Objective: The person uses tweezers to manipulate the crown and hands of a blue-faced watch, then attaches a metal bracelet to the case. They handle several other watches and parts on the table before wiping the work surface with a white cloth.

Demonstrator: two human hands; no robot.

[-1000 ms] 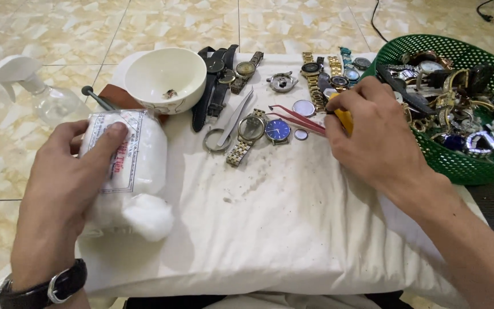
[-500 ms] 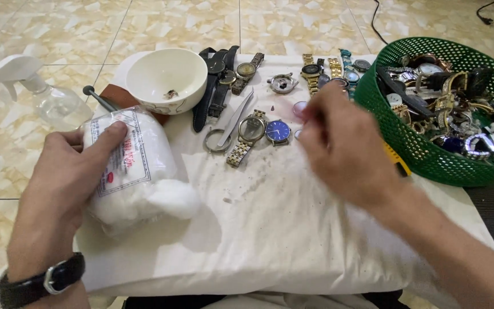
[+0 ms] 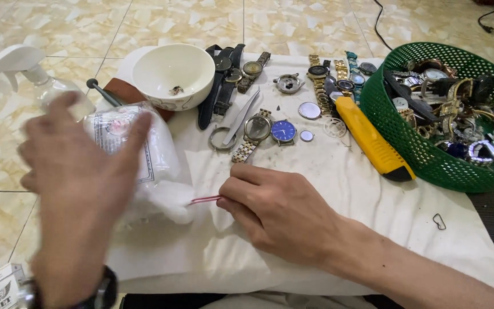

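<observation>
A: Which step is judged to be in hand?

B: Cotton is being drawn out. A thin red pair of tweezers [image 3: 204,199] is pinched between the fingertips of the right hand [image 3: 284,214], and its tips are set against the white tuft bulging from the clear plastic bag of cotton wool [image 3: 144,163], which lies on the white cloth [image 3: 327,200] at the left.

A: And the left hand [image 3: 78,177]?

B: It is blurred above the bag, fingers spread; nothing is gripped, and contact with the bag cannot be made out.

A: What would the next move call for?

B: Probably the bag must be steadied, so that a small wisp is pulled free. The blue-dialled steel watch [image 3: 283,131] lies well apart, beyond the right hand.
</observation>
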